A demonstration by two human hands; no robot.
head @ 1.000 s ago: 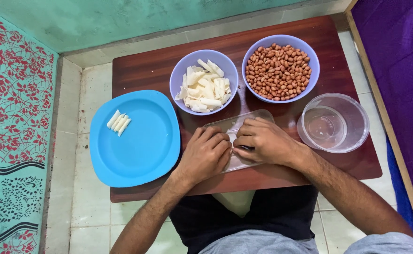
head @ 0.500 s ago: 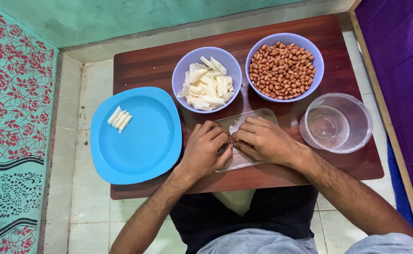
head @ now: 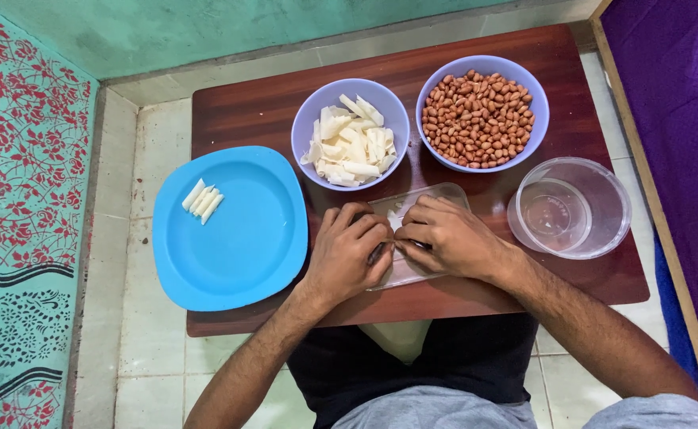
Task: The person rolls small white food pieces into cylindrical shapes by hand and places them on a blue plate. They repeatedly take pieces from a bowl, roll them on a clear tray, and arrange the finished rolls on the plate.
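We've got both hands curled over the clear lid [head: 412,238] on the table [head: 246,111]: left hand [head: 349,258] and right hand [head: 448,238] pinching a white strip [head: 395,218] between them, bowls within easy reach.

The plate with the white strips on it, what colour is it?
Bright blue; the plate shows clearly in the head view.

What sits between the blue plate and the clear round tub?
In the head view, the left hand and right hand lie between the blue plate and the clear round tub, resting on a clear flat lid.
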